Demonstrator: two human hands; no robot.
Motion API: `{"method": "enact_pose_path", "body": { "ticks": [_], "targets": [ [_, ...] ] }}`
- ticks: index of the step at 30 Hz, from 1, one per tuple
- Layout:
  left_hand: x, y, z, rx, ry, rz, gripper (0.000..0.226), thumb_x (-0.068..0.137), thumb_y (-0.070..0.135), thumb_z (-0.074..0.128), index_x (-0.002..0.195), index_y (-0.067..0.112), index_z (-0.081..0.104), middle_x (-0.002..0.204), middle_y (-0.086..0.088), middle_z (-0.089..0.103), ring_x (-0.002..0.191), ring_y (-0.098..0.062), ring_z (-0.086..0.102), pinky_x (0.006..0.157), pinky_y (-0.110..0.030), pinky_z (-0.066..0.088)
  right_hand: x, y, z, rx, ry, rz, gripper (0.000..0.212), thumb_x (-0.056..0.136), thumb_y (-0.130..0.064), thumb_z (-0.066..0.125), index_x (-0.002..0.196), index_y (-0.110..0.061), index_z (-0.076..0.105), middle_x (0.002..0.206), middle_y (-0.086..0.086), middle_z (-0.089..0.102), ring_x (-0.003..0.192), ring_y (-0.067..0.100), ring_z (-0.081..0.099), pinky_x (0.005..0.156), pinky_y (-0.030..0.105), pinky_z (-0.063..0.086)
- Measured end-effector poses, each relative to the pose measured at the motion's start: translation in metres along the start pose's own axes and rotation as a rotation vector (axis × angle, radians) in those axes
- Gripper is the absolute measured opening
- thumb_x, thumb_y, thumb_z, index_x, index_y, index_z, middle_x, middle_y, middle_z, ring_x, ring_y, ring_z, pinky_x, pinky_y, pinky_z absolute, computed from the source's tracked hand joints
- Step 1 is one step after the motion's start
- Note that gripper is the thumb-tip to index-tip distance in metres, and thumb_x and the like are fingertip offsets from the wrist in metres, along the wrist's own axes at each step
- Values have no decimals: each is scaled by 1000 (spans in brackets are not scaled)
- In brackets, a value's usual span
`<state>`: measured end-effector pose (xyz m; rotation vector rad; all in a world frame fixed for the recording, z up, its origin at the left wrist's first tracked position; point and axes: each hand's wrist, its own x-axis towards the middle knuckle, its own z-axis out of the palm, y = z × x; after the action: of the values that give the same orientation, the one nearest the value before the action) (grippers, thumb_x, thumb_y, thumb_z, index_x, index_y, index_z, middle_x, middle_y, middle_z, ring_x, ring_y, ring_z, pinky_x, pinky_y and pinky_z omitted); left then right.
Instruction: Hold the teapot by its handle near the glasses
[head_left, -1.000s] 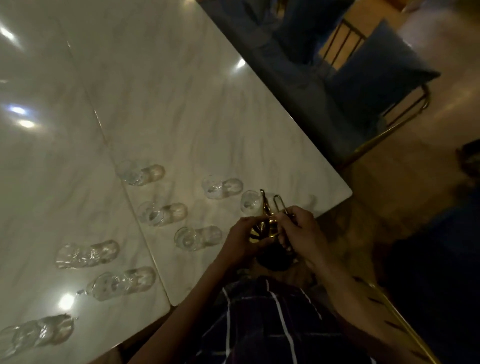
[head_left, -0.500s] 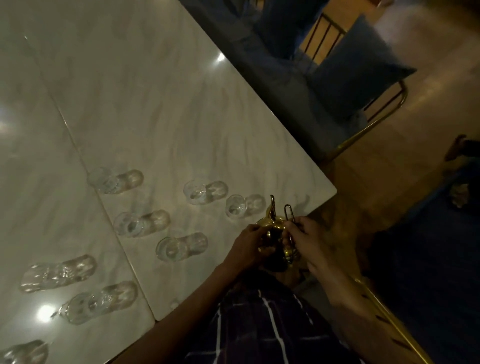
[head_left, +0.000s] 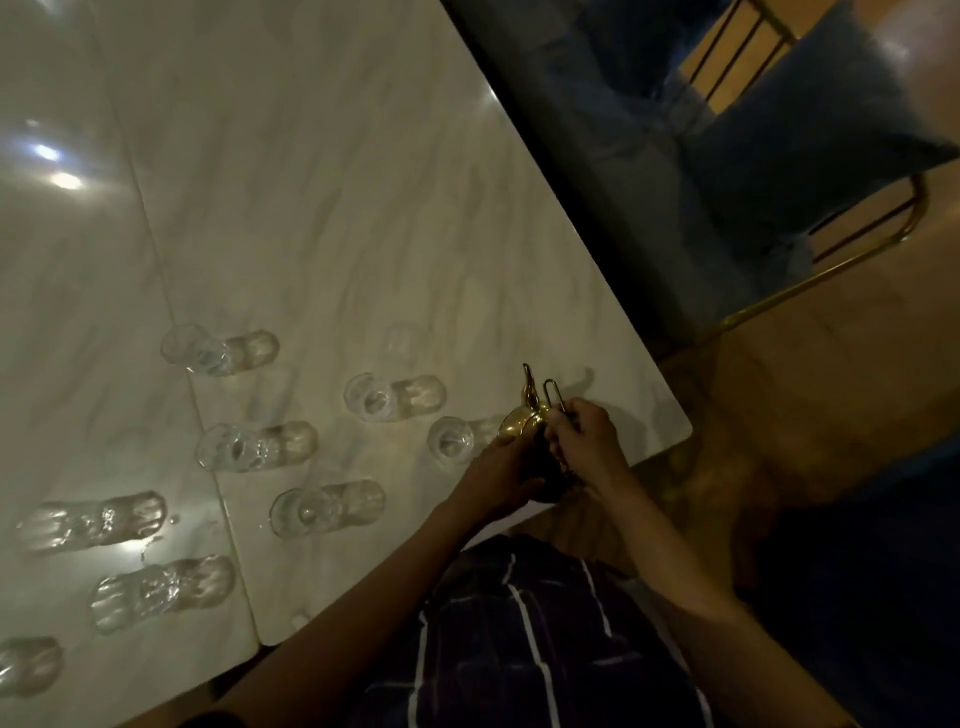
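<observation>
glossy marble table (head_left: 322, 218) fills the left and centre of the frame, seam running down it, clear glasses (head_left: 254, 447) scattered lower left to centre. dim room. my left hand (head_left: 498, 480) cups the gold pot (head_left: 524, 423) at lower centre, near the table's corner; my right hand (head_left: 584, 441) grips its wire handle. blue chair (head_left: 810, 130) upper right, on the wood floor (head_left: 831, 374).

A pale marble bench (head_left: 322, 218) gleamed under dim light, with bright reflections near its left edge. Beyond its far right edge stood a blue-cushioned chair (head_left: 810, 135) with a brass frame on a brown wooden floor (head_left: 810, 374).
</observation>
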<state>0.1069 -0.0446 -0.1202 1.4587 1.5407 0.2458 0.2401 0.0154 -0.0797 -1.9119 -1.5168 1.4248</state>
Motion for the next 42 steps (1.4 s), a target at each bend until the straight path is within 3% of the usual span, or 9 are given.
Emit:
{"method": "enact_pose_path", "body": {
  "ticks": [5,9,15,24,30,34,38,42],
  "targets": [
    [37,12,-3,0,-42,-53,82,94,20,70,163,23,27,157,-17,45,133,-39,54,105,-48,51,46,-4,-9,-38,-25,-36,20,97,-22,53,98,-6,66,90,12,70,76,19,64,71,37,55],
    [57,15,-5,10,-44,-70,84,96,20,69,164,25,21,159,-20,40,137,-39,51,105,-41,47,72,-7,-13,-63,-51,-39,21,99,-20,52,101,-4,65,90,14,70,68,14,64,66,32,54],
    [74,10,-7,10,-56,-118,90,95,23,72,165,27,16,158,-22,38,136,-41,50,106,-44,49,98,-8,-7,-119,-84,-20,23,96,-28,53,102,-9,66,94,15,71,90,31,69,85,51,57],
    [86,11,-7,45,-51,-116,93,97,26,70,166,28,7,164,-22,29,139,-41,48,108,-43,48,108,-12,-11,-124,-105,-63,21,98,-25,52,98,-8,65,81,10,71,75,22,68,82,48,57],
    [86,14,1,79,-43,-120,98,97,27,69,165,30,0,164,-21,26,136,-40,51,108,-43,48,105,-7,-18,-65,-110,-84,18,99,-23,53,98,-9,64,85,12,72,68,15,66,78,43,59],
    [85,12,1,49,-14,-120,96,96,28,70,165,31,4,165,-19,27,137,-39,50,107,-44,48,110,-7,-14,-46,-93,-62,21,99,-24,53,98,-6,64,85,13,72,65,14,66,77,45,60],
    [72,6,0,-30,74,-141,78,96,29,70,161,24,29,157,-15,44,138,-34,49,108,-41,45,107,-6,-8,-54,-77,-69,25,101,-29,50,107,-7,59,94,9,69,80,22,70,80,45,59],
    [43,-3,-9,-122,191,-184,65,97,34,69,155,17,44,151,-15,51,136,-31,50,109,-38,42,96,-8,0,-268,137,-360,28,97,-24,56,118,-6,51,118,12,56,107,27,57,87,39,52]
  ]
}}
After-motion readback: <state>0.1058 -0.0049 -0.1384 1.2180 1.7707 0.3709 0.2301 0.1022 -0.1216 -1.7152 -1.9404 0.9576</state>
